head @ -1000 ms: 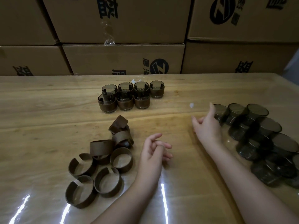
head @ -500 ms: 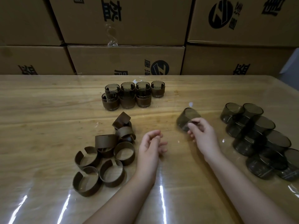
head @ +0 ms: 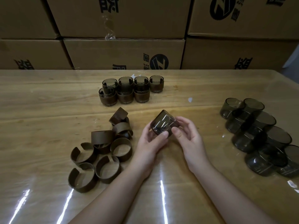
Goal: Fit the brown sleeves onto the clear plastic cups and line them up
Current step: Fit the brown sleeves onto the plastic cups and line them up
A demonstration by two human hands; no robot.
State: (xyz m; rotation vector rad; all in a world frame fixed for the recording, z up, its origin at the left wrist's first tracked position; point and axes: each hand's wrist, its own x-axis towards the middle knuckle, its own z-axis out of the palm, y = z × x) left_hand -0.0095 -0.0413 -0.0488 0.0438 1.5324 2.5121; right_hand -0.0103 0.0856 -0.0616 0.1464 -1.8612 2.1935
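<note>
Both hands are holding one bare cup (head: 163, 124) above the table (head: 40, 113), tilted. Left hand (head: 149, 143) is gripping w/ thumb on its near side, fingers curled under; right hand (head: 188, 138) is pinching its right side, fingers bent round it. Loose sleeves (head: 103, 147) are lying just left of the left hand. Sleeved cups (head: 129, 91) are standing in rows beyond both hands. Bare cups (head: 258, 133) are sitting well right of the right hand.

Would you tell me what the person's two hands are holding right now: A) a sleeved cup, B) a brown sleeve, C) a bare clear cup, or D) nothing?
C: the left hand and right hand both grip one clear cup with no sleeve on it.
</note>
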